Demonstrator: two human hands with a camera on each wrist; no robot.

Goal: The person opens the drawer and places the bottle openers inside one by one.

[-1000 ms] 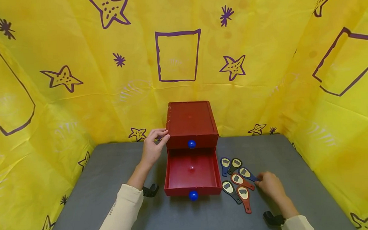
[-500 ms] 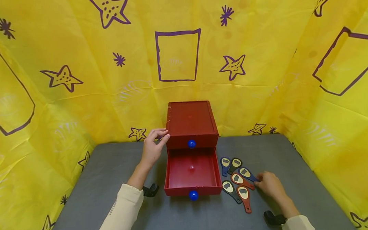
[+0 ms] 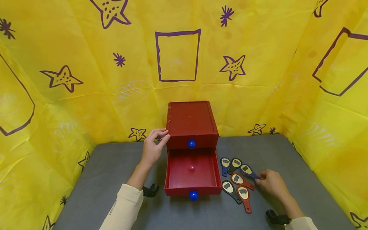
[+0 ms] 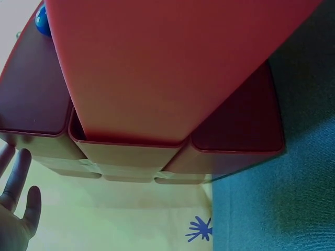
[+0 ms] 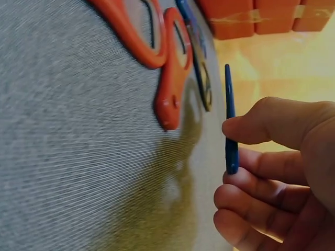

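A red drawer cabinet (image 3: 190, 120) stands at the back, its lower drawer (image 3: 177, 170) pulled out with nothing inside. My left hand (image 3: 151, 150) rests its fingertips at the cabinet's upper left front corner; in the left wrist view its fingers (image 4: 18, 178) reach the edge loosely extended. Between thumb and fingers my right hand (image 3: 271, 185) pinches the handle end of a blue bottle opener (image 3: 248, 171). The right wrist view shows that opener (image 5: 229, 99) edge-on, raised off the table. Below it lies a red bottle opener (image 5: 175, 78).
Several bottle openers lie right of the drawer: blue (image 3: 225, 166), black (image 3: 235, 165), dark (image 3: 231, 191) and red (image 3: 244, 196). Blue knobs (image 3: 193, 196) stick out from the drawer fronts. Yellow patterned cloth (image 3: 181, 60) encloses the grey table (image 3: 188, 221) behind and at the sides.
My right hand has shifted slightly right with the blue bottle opener, lifting it off the table among the others. The left hand and cabinet have stayed in place.
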